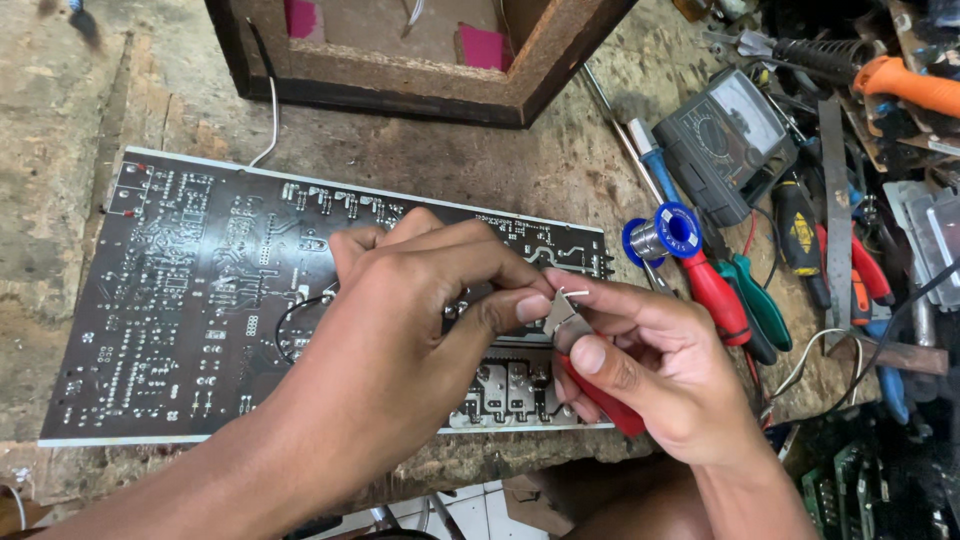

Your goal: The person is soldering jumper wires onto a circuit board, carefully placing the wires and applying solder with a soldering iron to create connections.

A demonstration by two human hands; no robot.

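Pliers (585,365) with red handles sit clamped in the right hand (655,385), jaws pointing up-left toward the left hand (420,300), whose pinched grip meets the jaw tips on a small wire piece (575,294). Below lies the dark circuit board (180,300) on the desk (60,200).
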